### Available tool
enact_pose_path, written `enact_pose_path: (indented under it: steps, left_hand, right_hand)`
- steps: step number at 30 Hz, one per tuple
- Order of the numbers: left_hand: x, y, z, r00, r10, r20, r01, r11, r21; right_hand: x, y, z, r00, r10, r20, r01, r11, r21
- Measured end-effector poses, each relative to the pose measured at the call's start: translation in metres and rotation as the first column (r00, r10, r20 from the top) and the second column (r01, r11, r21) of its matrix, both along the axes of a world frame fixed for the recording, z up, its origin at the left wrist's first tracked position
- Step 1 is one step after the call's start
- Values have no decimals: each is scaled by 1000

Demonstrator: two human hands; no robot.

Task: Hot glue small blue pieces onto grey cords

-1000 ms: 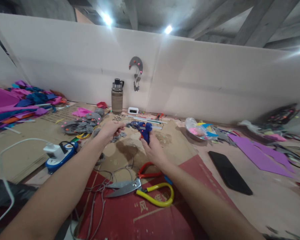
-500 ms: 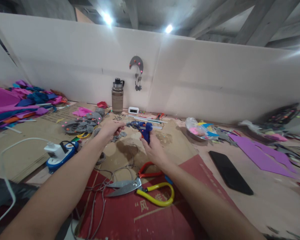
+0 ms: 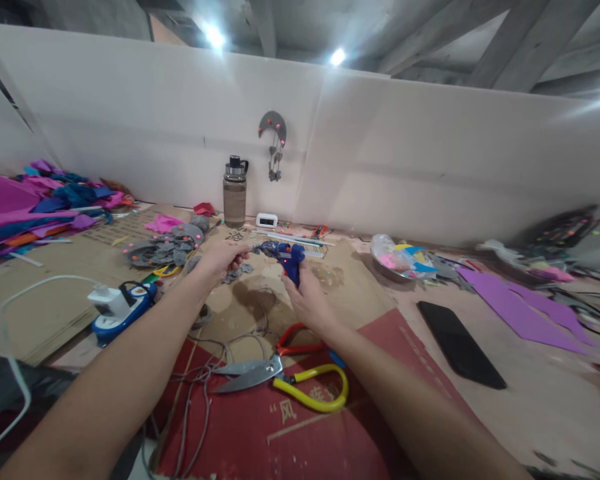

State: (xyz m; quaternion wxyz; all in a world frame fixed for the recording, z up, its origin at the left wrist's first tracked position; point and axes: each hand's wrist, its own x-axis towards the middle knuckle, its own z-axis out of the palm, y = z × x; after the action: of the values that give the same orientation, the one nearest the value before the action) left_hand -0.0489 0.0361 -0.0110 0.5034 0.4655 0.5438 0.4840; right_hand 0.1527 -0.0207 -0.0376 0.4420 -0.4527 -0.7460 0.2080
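A blue hot glue gun (image 3: 291,261) is gripped by my right hand (image 3: 307,293), its nozzle pointing left and a glue stick (image 3: 313,254) jutting from its back. My left hand (image 3: 226,257) is closed in a pinch right at the nozzle tip; what its fingers hold is too small to make out. Grey felt pieces (image 3: 240,270) lie just below the left hand. Nearer me, scissors (image 3: 280,373) with one red and one yellow handle lie half open on red cardboard (image 3: 230,433). Loose grey cord (image 3: 205,373) tangles beside their blades.
A blue power strip (image 3: 123,320) with a white plug sits left of my left forearm. Behind the hands stand a water bottle (image 3: 235,197) and a small white clock (image 3: 267,221). To the right lie a black phone (image 3: 460,345), purple sheets (image 3: 520,307) and a bowl (image 3: 393,267) of scraps.
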Motion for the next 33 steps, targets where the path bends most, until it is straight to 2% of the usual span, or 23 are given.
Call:
enact_pose_path:
  steps: [18, 24, 29, 33]
  left_hand:
    - [1, -2, 6, 998, 47, 44, -46, 998, -31]
    - [-1, 1, 6, 994, 71, 79, -65, 995, -80]
    - [-7, 4, 5, 986, 115, 118, -106, 991, -76]
    - [-10, 6, 3, 976, 138, 167, -128, 989, -73]
  right_hand:
    - [0, -1, 1, 1000, 10, 25, -10, 1000, -8]
    - [1, -2, 3, 998, 22, 61, -22, 1000, 8]
    - [3, -1, 2, 996, 1, 84, 2, 1000, -28]
    - [7, 2, 2, 1000, 14, -9, -15, 993, -120]
